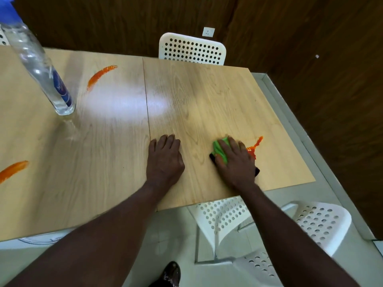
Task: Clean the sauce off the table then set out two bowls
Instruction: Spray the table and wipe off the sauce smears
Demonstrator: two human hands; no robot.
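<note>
We see three orange sauce marks on the wooden table. One sauce smear lies near the right edge of the table, and it looks spread and broken. It touches the right hand, just at the side of the fingers. This hand lies flat with the palm down and presses on a green cloth; the fingers are spread over the cloth, not closed around it. A dark part of the cloth shows under the hand at both sides.

The left hand rests on the table beside the right one, a little apart from it. Its palm is down, the fingers are slightly bent, and it holds nothing.

A second sauce streak lies on the far left part of the table, curved and untouched. A third sauce streak lies at the left edge, near us.

Between these two streaks stands a clear plastic bottle with a blue label and a blue top. It looks tilted because of the wide lens.

A white chair with holes stands at the far side of the table. Another white chair is on the near right side, on the pale floor. Dark wooden walls are behind.
</note>
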